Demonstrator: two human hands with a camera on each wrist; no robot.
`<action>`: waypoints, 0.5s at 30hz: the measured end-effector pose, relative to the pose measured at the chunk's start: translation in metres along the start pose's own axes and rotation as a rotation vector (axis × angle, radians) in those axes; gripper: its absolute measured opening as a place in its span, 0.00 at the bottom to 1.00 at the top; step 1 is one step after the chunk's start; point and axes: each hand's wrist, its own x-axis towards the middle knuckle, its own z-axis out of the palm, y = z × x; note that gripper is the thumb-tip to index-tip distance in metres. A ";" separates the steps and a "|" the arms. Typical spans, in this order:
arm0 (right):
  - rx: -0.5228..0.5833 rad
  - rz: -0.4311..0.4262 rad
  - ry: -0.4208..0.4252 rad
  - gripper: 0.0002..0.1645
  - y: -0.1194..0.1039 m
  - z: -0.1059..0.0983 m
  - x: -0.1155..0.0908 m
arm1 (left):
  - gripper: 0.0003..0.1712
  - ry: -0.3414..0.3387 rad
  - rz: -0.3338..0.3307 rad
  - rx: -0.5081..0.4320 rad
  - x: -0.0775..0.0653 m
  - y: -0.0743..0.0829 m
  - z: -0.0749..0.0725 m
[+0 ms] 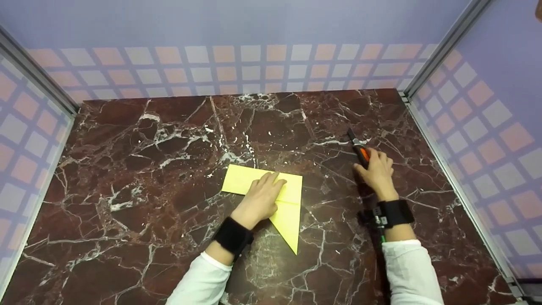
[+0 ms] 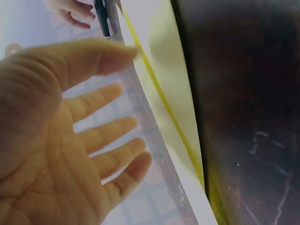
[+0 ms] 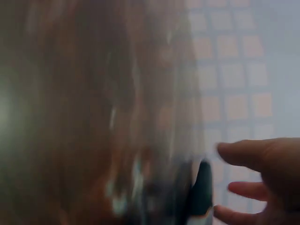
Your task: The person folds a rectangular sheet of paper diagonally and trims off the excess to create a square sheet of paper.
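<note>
A folded sheet of yellow paper (image 1: 290,222) lies on the dark marbled table, one part tapering to a point towards the person. Over its middle is my left hand (image 1: 259,199), fingers loosely extended; in the left wrist view the thumb reaches the paper (image 2: 164,70). On the right, my right hand (image 1: 380,171) is beside a slim black-and-orange tool with a silver collar (image 1: 362,154), possibly a utility knife. The right wrist view is blurred, but the thumb and fingers there look spread, just apart from the tool's dark end (image 3: 202,190).
Pale purple walls with pink and white squares (image 1: 250,63) enclose the back and sides of the table (image 1: 127,254). Metal posts (image 1: 440,46) stand at the corners. Black bands (image 1: 233,237) wrap both wrists.
</note>
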 end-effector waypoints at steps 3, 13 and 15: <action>-0.058 0.022 -0.066 0.40 0.007 0.000 0.004 | 0.43 -0.049 -0.014 0.028 0.005 0.001 0.000; 0.005 -0.040 -0.159 0.33 0.006 -0.006 0.007 | 0.37 0.017 -0.006 0.165 0.009 -0.004 0.007; 0.144 -0.059 -0.243 0.33 0.005 -0.008 0.005 | 0.34 0.039 -0.007 0.176 0.008 -0.005 0.008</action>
